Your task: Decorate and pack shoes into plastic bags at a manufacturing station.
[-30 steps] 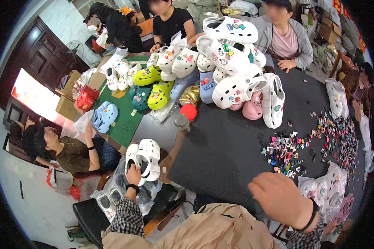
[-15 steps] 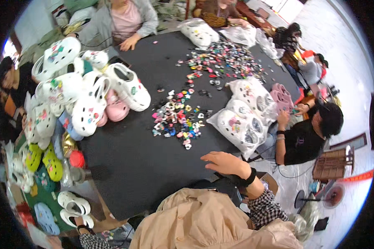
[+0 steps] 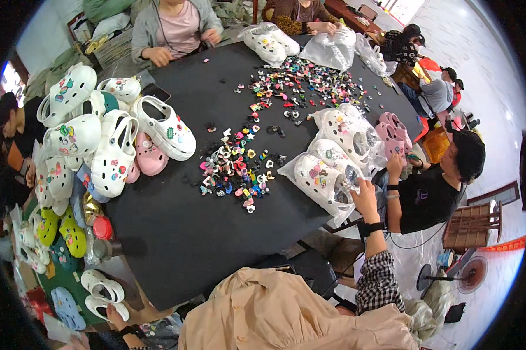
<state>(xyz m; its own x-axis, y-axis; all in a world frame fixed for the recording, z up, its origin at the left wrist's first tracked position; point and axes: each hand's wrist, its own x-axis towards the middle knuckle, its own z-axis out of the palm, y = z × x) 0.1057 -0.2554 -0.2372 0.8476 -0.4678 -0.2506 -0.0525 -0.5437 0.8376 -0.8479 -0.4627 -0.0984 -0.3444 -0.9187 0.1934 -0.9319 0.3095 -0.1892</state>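
My right hand (image 3: pixel 365 199), wearing a black wristband and a checked sleeve, reaches over the table's right edge. Its fingers lie on a clear plastic bag with white clogs (image 3: pixel 319 177) inside; I cannot tell whether they grip it. At the lower left, my left hand (image 3: pixel 116 318) is low and partly hidden. It holds a pair of plain white clogs (image 3: pixel 101 288) from below, beside the table's near corner. A heap of small coloured shoe charms (image 3: pixel 237 169) lies in the middle of the black table (image 3: pixel 181 233).
Decorated white and pink clogs (image 3: pixel 108 149) are piled at the table's left. More bagged clogs (image 3: pixel 347 131) and pink clogs (image 3: pixel 393 131) lie at the right, by a seated person in black (image 3: pixel 432 195). Other people sit at the far side. Green clogs (image 3: pixel 62 230) lie on a lower surface on the left.
The view has swung to the right. My right hand has risen from the table's near edge to the bagged white clogs. My left hand keeps the white pair low at the left.
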